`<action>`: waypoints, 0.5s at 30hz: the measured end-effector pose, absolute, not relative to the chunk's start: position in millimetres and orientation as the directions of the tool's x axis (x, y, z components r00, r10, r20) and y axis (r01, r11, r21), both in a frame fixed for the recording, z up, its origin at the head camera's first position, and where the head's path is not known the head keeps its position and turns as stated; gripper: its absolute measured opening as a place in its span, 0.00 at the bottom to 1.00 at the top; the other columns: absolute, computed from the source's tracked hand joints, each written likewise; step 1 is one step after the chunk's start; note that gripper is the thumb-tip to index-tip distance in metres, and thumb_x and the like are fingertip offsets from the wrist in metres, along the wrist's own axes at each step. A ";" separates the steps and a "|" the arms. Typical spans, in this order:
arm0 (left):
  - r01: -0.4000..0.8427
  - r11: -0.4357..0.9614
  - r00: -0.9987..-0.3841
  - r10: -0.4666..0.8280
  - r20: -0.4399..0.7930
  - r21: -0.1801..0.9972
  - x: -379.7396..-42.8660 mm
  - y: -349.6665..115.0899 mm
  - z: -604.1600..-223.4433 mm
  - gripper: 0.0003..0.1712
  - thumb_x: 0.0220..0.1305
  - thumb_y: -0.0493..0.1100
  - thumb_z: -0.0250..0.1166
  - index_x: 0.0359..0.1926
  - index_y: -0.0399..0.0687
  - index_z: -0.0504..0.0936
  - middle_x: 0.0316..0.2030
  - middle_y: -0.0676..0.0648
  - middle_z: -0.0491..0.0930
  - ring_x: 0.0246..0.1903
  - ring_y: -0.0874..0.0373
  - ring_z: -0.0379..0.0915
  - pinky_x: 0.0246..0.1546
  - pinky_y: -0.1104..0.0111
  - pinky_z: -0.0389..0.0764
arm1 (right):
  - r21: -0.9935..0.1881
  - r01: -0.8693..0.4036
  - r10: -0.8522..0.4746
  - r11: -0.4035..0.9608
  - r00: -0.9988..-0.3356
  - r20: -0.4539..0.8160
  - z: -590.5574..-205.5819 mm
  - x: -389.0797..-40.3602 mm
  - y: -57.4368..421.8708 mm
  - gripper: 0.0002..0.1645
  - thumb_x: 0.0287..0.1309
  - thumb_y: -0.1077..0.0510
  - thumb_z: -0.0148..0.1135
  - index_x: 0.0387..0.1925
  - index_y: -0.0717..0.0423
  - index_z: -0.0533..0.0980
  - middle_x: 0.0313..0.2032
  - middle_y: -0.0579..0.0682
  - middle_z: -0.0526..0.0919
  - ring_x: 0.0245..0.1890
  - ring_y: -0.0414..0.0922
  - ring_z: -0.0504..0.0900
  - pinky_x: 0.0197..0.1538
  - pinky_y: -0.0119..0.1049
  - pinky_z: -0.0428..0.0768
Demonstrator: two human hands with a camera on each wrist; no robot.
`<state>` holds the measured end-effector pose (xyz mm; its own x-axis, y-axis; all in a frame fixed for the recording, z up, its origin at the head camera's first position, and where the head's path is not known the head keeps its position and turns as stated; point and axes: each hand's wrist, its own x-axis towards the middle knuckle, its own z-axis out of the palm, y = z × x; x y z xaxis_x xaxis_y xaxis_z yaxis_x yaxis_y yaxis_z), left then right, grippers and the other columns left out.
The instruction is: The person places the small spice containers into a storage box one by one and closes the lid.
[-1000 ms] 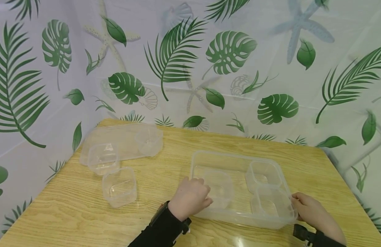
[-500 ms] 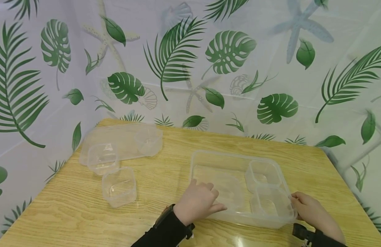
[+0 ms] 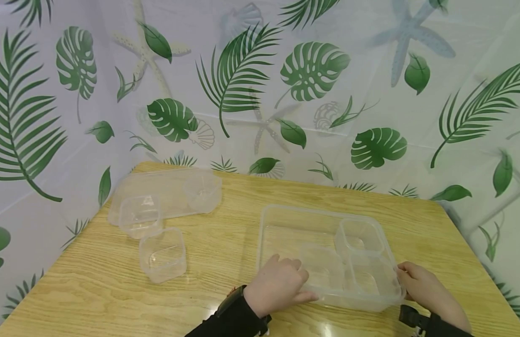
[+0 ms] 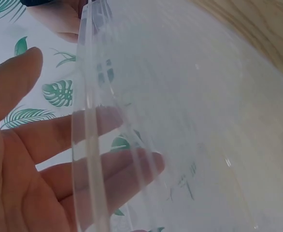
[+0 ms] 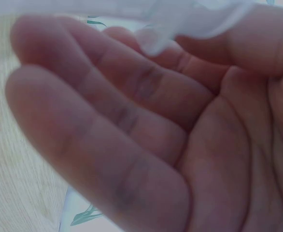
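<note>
A large clear plastic storage box stands on the table at the right of the head view. Inside it, two small clear containers line the right end. A third small container sits in the front part, left of them. My left hand reaches over the near wall at the front left, close to this third container. In the left wrist view its extended fingers show through the clear wall, thumb apart. My right hand grips the box's right rim, thumb on top and fingers curled below.
Further left stand two small clear containers, one in front of the other. Behind them lies a flat clear lid with another small container at its right end. A leaf-patterned curtain hangs behind the wooden table.
My left hand has moved right and slightly nearer along the box's front wall. The third small container has slid right inside the box towards the other two. My right hand has stayed in place.
</note>
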<state>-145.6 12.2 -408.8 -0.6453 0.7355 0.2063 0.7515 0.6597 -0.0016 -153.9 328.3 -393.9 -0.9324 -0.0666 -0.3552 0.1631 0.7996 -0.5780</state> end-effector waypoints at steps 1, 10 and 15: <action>0.755 0.656 -0.642 0.739 0.205 0.001 -145.1 12.9 -408.7 0.23 0.57 0.66 0.50 0.27 0.56 0.79 0.25 0.57 0.73 0.29 0.63 0.72 0.39 0.61 0.72 | -0.577 0.164 -0.065 0.800 -0.933 -0.354 -393.9 -153.9 328.1 0.26 0.66 0.56 0.36 0.49 0.79 0.62 0.38 0.59 0.75 0.32 0.45 0.75 0.30 0.38 0.75; 0.779 0.627 -0.606 0.765 0.218 -0.032 -141.8 16.3 -409.4 0.21 0.56 0.65 0.52 0.25 0.56 0.77 0.26 0.57 0.74 0.26 0.65 0.70 0.30 0.69 0.70 | -0.582 0.152 -0.074 0.799 -0.935 -0.346 -391.7 -151.5 325.9 0.26 0.67 0.55 0.35 0.49 0.79 0.63 0.39 0.61 0.75 0.34 0.47 0.76 0.33 0.40 0.77; 0.798 0.602 -0.578 0.783 0.230 -0.044 -140.9 16.7 -410.8 0.20 0.56 0.64 0.53 0.32 0.57 0.79 0.31 0.56 0.76 0.30 0.65 0.72 0.31 0.69 0.71 | -0.591 0.164 -0.075 0.790 -0.930 -0.359 -390.9 -152.0 324.5 0.27 0.67 0.56 0.34 0.50 0.80 0.61 0.42 0.66 0.73 0.36 0.50 0.76 0.34 0.41 0.77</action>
